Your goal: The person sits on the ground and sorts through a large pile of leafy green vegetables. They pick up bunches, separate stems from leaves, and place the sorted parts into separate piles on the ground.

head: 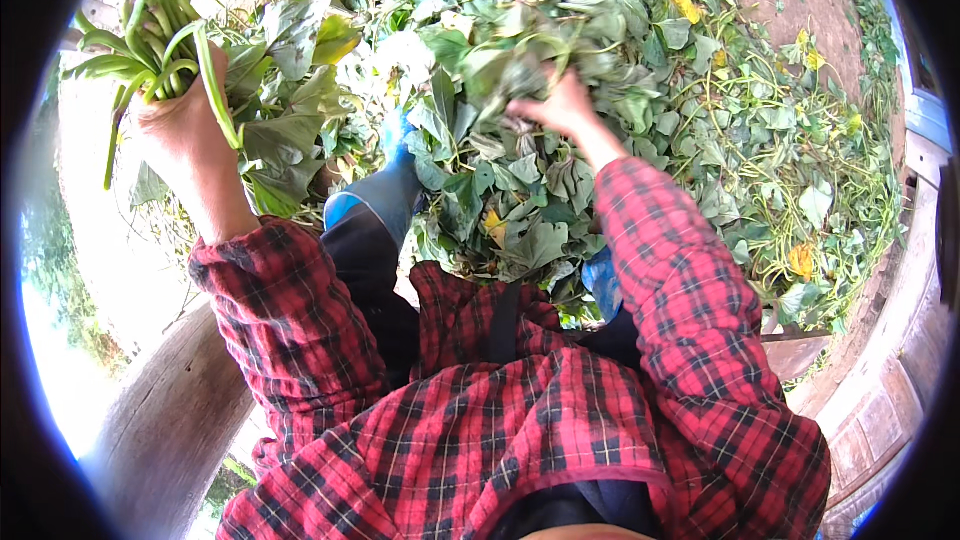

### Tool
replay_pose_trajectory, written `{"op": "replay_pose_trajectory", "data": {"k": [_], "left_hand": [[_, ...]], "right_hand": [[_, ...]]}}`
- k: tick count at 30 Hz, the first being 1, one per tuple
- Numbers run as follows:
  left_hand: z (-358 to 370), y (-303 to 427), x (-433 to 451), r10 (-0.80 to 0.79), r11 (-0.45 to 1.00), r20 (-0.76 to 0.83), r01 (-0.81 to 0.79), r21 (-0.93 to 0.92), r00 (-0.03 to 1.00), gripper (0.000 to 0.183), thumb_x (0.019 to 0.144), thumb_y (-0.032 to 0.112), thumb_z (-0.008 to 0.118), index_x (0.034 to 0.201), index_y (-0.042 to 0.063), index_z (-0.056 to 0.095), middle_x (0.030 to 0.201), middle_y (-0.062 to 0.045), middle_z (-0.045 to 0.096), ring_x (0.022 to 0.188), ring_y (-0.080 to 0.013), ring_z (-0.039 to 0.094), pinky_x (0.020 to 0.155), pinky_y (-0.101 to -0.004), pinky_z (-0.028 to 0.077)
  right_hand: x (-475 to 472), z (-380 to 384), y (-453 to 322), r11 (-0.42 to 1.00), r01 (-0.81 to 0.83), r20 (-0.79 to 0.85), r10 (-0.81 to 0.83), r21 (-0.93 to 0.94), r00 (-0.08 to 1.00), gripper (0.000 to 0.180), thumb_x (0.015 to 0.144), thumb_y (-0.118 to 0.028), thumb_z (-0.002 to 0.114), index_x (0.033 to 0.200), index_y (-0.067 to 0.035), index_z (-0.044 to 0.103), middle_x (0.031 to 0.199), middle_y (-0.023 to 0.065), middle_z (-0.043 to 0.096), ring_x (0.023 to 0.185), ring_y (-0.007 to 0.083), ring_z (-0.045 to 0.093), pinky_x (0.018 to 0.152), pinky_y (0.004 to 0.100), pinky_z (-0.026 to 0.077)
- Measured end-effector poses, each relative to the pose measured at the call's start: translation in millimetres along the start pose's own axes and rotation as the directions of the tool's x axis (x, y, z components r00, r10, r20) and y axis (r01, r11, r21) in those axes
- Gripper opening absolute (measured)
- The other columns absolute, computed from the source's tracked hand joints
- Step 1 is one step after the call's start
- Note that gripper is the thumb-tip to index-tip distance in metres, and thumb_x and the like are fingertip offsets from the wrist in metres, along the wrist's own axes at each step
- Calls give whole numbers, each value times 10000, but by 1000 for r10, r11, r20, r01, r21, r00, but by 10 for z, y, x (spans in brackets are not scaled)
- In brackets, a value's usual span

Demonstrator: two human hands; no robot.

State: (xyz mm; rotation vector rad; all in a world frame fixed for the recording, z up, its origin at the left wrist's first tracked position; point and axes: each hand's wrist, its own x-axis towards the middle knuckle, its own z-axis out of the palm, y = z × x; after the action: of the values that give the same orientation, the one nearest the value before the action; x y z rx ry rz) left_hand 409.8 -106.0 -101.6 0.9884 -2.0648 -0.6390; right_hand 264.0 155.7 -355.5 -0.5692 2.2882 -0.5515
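My left hand (184, 131) is raised at the upper left, closed around a bundle of green leafy vine stems (161, 37). The stem ends stick up above the fist, and broad leaves (289, 120) hang out on its right side. In the upper middle, my right hand (566, 109) reaches into a pile of leafy vines (675, 127). Its thumb points left, apart from the fingers, which leaves partly cover. The leaves around this hand are blurred, so a firm hold cannot be made out.
Blue boots (386, 191) stand among the vines, the right one (602, 285) partly covered. A thick wooden log (176, 405) lies at the lower left. Wooden boards (874, 427) edge the right side. Bare brown ground (787, 7) shows at the upper right.
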Motion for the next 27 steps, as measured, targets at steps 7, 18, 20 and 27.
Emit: {"op": "replay_pose_trajectory", "data": {"k": [7, 18, 20, 27], "left_hand": [[60, 119, -12, 6, 1000, 9, -6, -25, 1000, 227, 727, 88, 692, 931, 1, 641, 868, -55, 663, 761, -103, 583, 719, -257, 446], [148, 466, -189, -43, 999, 180, 42, 11, 983, 146, 751, 188, 636, 727, 44, 623, 571, 3, 571, 493, -56, 487, 453, -232, 381], [200, 628, -307, -67, 993, 401, 100, -63, 914, 198, 761, 232, 607, 699, 45, 621, 544, -39, 573, 459, -69, 498, 444, -243, 399], [502, 1088, -1051, 330, 938, 778, -281, -204, 535, 298, 724, 394, 606, 758, 100, 645, 638, -77, 605, 552, -218, 555, 608, -397, 419]], "right_hand": [[-802, 513, -407, 840, 442, 413, -298, -315, 861, 676, 627, -209, 724, 1248, -257, 460, 1283, 209, 374, 1176, 385, 380, 905, 488, 387], [-846, -774, -394, 802, 298, 479, -17, -518, 877, 553, 727, -203, 661, 1246, -163, 473, 1192, 130, 513, 1078, 255, 517, 891, 371, 451], [-959, -1187, -533, 846, 309, 210, -238, -435, 948, 691, 679, -358, 717, 1264, -113, 445, 1247, 144, 466, 1128, 278, 475, 936, 400, 413], [-1540, -1497, -1098, 442, 283, -23, -507, 851, 862, 917, 622, -467, 748, 1303, 9, 361, 1301, 128, 429, 1187, 235, 415, 1007, 362, 317]]}}
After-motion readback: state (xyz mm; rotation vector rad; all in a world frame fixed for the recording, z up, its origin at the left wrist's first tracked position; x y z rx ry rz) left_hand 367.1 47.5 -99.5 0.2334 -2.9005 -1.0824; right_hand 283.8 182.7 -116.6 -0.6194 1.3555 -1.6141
